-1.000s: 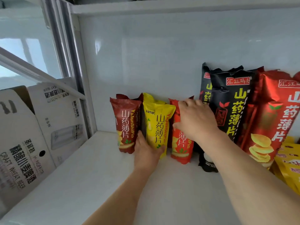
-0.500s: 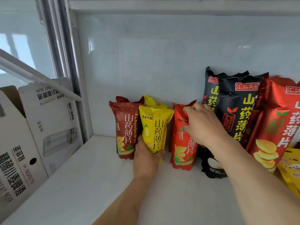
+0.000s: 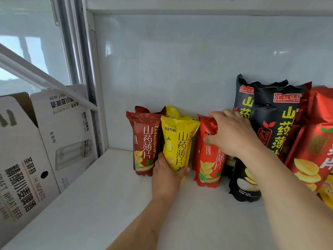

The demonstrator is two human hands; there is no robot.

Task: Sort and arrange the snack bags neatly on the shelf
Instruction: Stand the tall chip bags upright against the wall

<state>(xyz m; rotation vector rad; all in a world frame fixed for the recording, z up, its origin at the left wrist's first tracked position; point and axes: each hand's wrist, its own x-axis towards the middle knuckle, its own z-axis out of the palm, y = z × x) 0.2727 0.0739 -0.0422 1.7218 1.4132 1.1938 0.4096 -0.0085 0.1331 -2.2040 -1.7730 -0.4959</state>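
So the small yellow snack bag (image 3: 177, 143) stood upright on the white shelf (image 3: 111, 204), and the left hand (image 3: 166, 175) gripped it round the bottom, thumb curled across the front and fingers tucked behind. Just left of that hand, touching the yellow one, was a dark red bag (image 3: 144, 141), also upright, with more bags of both colours peeking out from behind.

The right hand (image 3: 232, 134) was on the bright red-orange bag (image 3: 207, 159), just right of the left hand, pinching its crumpled top between thumb and curled fingers. That bag stood a bit apart from the yellow one.

Behind and right of the right hand were the tall black bags (image 3: 272, 127), leaning on the back wall, then a big red bag (image 3: 315, 141) beyond those. Well off to the left of both hands, past the shelf post, sat white beer cartons (image 3: 27, 159).
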